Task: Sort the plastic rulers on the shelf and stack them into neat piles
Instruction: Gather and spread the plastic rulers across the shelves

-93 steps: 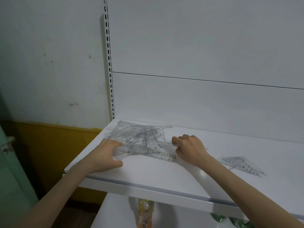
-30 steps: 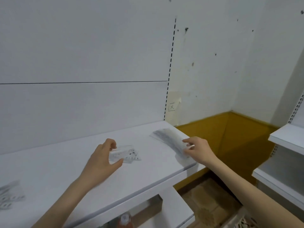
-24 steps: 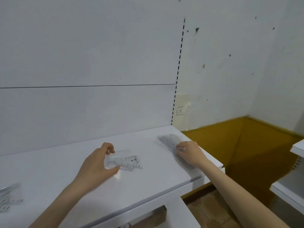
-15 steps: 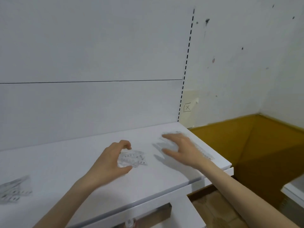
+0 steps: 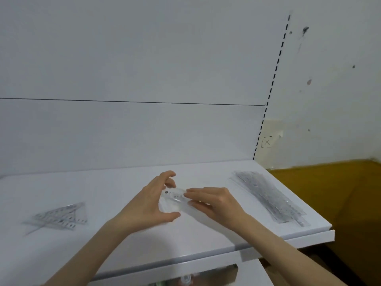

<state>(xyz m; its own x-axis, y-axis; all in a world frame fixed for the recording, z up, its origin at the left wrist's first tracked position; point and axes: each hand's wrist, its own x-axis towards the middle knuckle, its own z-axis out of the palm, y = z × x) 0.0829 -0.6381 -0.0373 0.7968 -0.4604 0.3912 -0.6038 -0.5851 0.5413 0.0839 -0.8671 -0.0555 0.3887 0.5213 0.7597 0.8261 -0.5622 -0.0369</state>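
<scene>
Since half a second ago the right hand (image 5: 218, 203) has left the pile of long straight rulers (image 5: 268, 198) and come across to meet the left hand (image 5: 150, 205) in the middle of the shelf. Its fingers (image 5: 190, 195) lie nearly straight and close together, tips resting on the small clear rulers (image 5: 176, 200). The left fingers (image 5: 168, 175) are curled apart over the far edge of that same little bundle, with the thumb hooked under the near edge, so the bundle sits gripped just above the white shelf (image 5: 206, 240) between the two hands. Off to the right, well apart from the hands, the long straight rulers lie in a slanted pile near the shelf's end. Off to the left, a blurred heap of clear set squares (image 5: 59, 216) lies flat. Behind stands a white back panel, with a slotted upright (image 5: 268, 100) at its right edge. A small X-marked label (image 5: 266, 142) sits on the wall just beside it.
</scene>
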